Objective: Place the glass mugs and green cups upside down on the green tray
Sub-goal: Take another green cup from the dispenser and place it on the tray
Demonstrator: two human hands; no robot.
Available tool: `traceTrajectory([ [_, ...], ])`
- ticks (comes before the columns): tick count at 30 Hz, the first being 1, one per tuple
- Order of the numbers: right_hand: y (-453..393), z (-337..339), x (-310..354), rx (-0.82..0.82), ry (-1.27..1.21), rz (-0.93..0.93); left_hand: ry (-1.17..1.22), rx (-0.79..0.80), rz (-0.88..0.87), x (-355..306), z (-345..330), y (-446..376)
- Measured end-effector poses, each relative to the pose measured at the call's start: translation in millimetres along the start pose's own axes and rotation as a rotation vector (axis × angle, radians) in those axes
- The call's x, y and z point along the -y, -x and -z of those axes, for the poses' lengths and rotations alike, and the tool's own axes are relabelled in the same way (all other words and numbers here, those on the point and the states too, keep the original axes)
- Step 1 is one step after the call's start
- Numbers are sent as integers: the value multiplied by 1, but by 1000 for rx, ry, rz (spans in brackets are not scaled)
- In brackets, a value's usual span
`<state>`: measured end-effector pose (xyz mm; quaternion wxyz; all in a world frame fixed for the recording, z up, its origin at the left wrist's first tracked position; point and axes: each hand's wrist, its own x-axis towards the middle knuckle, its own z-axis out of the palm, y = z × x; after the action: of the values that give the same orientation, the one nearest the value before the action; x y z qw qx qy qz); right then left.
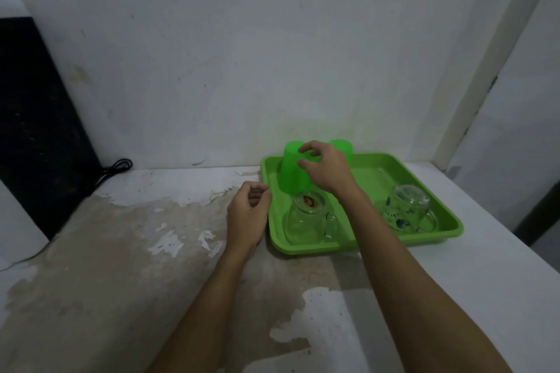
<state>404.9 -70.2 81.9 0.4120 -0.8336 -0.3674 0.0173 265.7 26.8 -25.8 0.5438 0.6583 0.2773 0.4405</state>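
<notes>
All 4 items stand inverted on the green tray: 2 green cups, 2 glass mugs. Right hand open beside a cup; left hand loosely curled, empty. Task appears complete.

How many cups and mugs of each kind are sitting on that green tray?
Green cups: 2, the near one and one partly hidden behind the right hand
Glass mugs: 2, left and right
Total: 4, all upside down
</notes>
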Motion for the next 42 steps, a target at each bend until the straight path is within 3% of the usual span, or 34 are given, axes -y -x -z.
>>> traceTrajectory([
  [6,-1,-2,-1,12,-68,-43,-19,2,8,1,0,-1],
  [19,10,-6,-5,217,-229,-38,-11,11,15,-2,1,1],
  [27,42,-1,25,-112,-242,179,3,31,48,-10,9,6],
  [32,66,-19,52,-87,-310,285,-64,87,-19,-21,53,15],
  [42,106,-150,131,203,-456,227,-218,-151,-187,-57,222,34],
])
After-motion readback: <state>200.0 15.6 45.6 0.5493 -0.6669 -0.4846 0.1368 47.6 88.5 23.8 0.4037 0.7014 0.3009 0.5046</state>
